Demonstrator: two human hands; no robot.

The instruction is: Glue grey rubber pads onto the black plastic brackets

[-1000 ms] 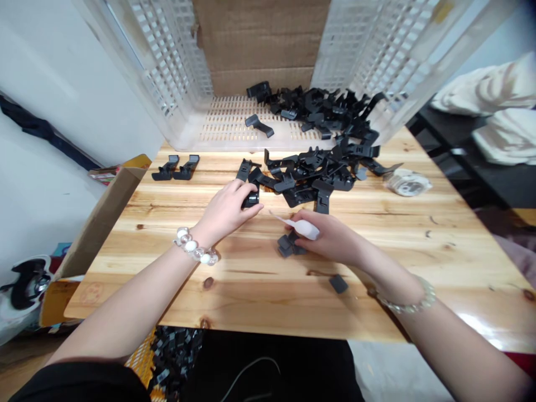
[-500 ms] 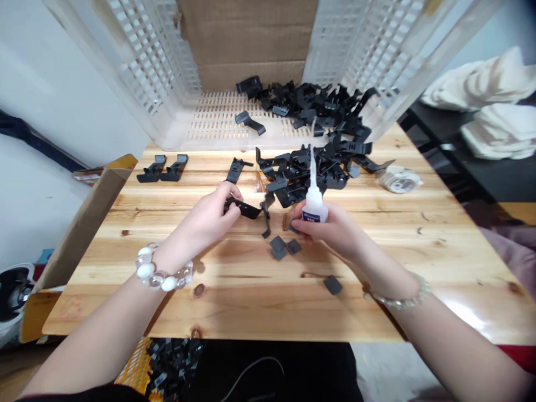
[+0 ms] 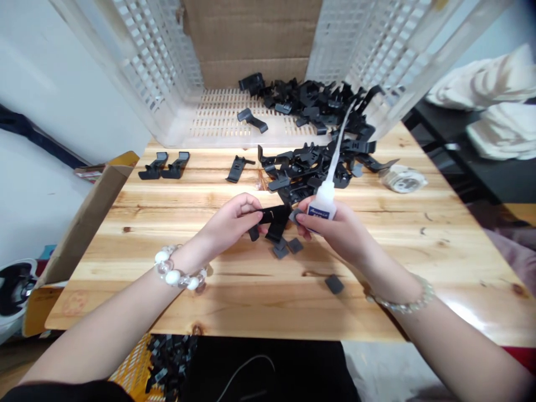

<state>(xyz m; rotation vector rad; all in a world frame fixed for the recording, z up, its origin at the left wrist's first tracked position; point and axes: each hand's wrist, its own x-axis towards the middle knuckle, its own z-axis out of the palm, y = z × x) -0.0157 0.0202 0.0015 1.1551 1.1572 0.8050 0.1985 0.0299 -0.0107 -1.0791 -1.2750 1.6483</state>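
My left hand (image 3: 237,223) is closed on a black bent plastic clip (image 3: 276,220), held just above the table. In my right hand (image 3: 329,223) is a small white glue bottle (image 3: 324,202) with a blue label; its long thin nozzle points up and away. A grey square pad (image 3: 295,216) is pinched between that hand's thumb and finger, close to the clip's right end. Below the clip lie several grey pads (image 3: 295,245), and another single pad (image 3: 334,284) rests nearer the table's front edge.
A heap of black clips (image 3: 310,167) spreads over the table into a white plastic crate (image 3: 176,131). Two clips (image 3: 178,165) stand at the left, and one clip (image 3: 239,168) lies mid-table. A tape roll (image 3: 402,179) is at right. Below the table, a yellow basket (image 3: 133,363) holds black parts.
My left hand has moved right and turned the clip, bringing it nearer my right hand. The glue bottle has tilted so that its nozzle leans right. The grey pad stays in my right fingers.
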